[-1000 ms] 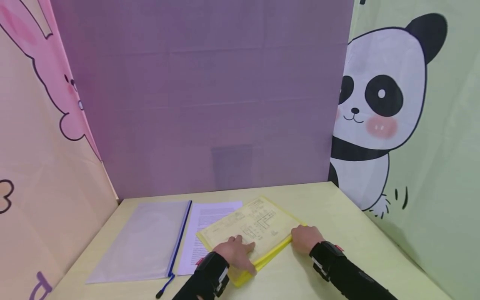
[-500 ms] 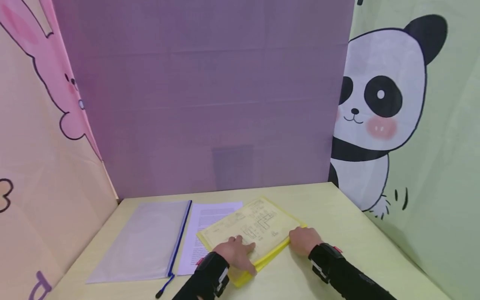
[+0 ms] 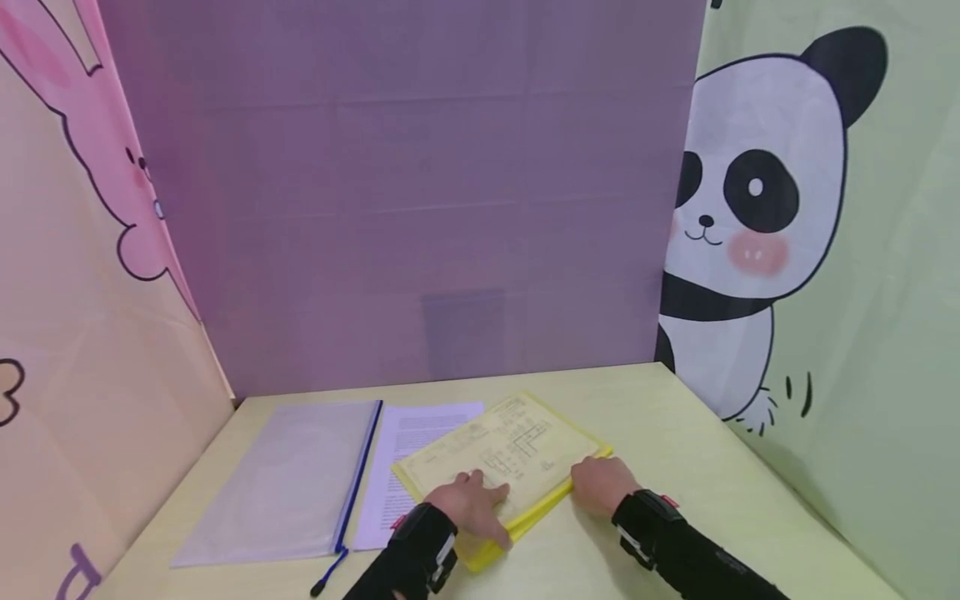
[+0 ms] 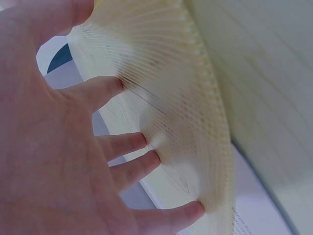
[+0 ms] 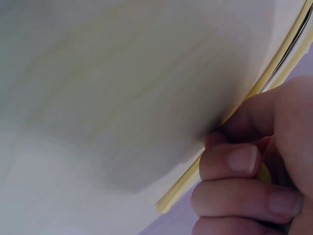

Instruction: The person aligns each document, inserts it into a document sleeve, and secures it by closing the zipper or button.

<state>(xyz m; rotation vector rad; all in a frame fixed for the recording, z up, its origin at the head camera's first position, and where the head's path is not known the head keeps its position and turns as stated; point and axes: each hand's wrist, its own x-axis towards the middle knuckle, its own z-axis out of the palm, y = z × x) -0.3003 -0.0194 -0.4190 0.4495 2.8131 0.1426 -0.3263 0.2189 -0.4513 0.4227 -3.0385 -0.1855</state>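
A yellow mesh zipper pouch (image 3: 536, 450) lies at an angle on the table, with a printed sheet of line drawings showing through it. My left hand (image 3: 468, 504) rests on its near left part. In the left wrist view, the fingers (image 4: 132, 171) are spread, and their tips press into the mesh. At the pouch's right edge, my right hand (image 3: 603, 485) pinches the yellow rim between curled fingers. The right wrist view has a narrow dark slit along the rim (image 5: 288, 51) beyond that hand (image 5: 244, 166). Whatever sits inside the pinch is mostly hidden.
Left of the yellow pouch lies a printed white sheet (image 3: 386, 483), partly under it. Farther left is a translucent pouch (image 3: 285, 483) with a blue zipper strip (image 3: 360, 475) and a corded pull (image 3: 322, 583). A purple cloth (image 3: 412, 208) hangs behind the table (image 3: 675, 467).
My right hand has slid slightly toward the near left along the pouch's edge. The left hand and the pouch have stayed in place.
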